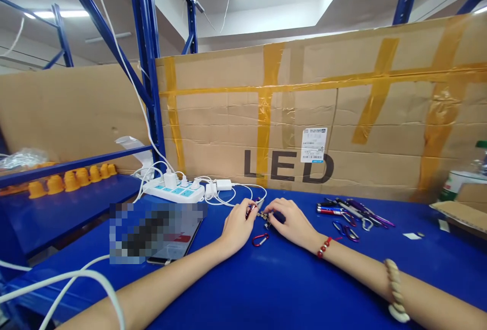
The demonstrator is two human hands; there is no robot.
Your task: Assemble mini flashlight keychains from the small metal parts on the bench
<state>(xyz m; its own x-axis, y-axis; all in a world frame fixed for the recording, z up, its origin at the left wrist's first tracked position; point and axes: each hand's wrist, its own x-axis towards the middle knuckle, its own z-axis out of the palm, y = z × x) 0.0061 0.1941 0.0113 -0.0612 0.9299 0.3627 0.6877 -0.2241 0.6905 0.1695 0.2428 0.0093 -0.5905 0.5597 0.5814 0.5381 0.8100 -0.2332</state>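
My left hand (239, 226) is closed, its fingers curled round a small shiny red piece (250, 212) that is mostly covered by them. Facing it, my right hand (288, 221) has its fingers bent and pinched at a cluster of small brass-coloured metal fittings (264, 215) between the two hands. A dark blue or black piece (279, 217) shows under the right fingers; its kind is hidden. Just in front of the hands, a red carabiner (261, 240) lies on the blue table (243, 289).
Several carabiners and pen-like metal tubes (355, 211) lie in a pile at right. A white power strip (175, 190) with cables stands behind left, near a dark tablet-like device (182, 244). Cardboard (228, 142) walls the back; a cut carton (462, 213) sits far right.
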